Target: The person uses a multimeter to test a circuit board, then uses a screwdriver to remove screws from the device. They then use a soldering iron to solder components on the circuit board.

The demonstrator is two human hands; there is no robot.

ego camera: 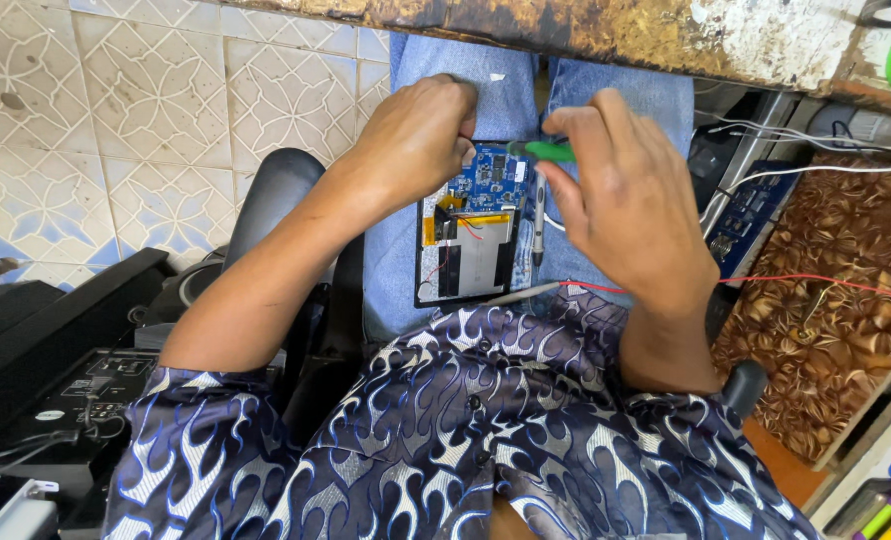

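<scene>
An opened tablet lies back-up on my lap, its blue circuit board, silver battery and thin red wire exposed. My left hand rests on the tablet's upper left corner with fingers curled against the board's edge. My right hand grips a green-handled tool whose tip points left at the circuit board's top. A grey pen-like tool lies along the tablet's right side on my jeans.
A worn, rusty bench edge runs across the top. Black electronic gear sits at lower left on the tiled floor. Cables, a red wire and a blue device lie to the right above a patterned brown surface.
</scene>
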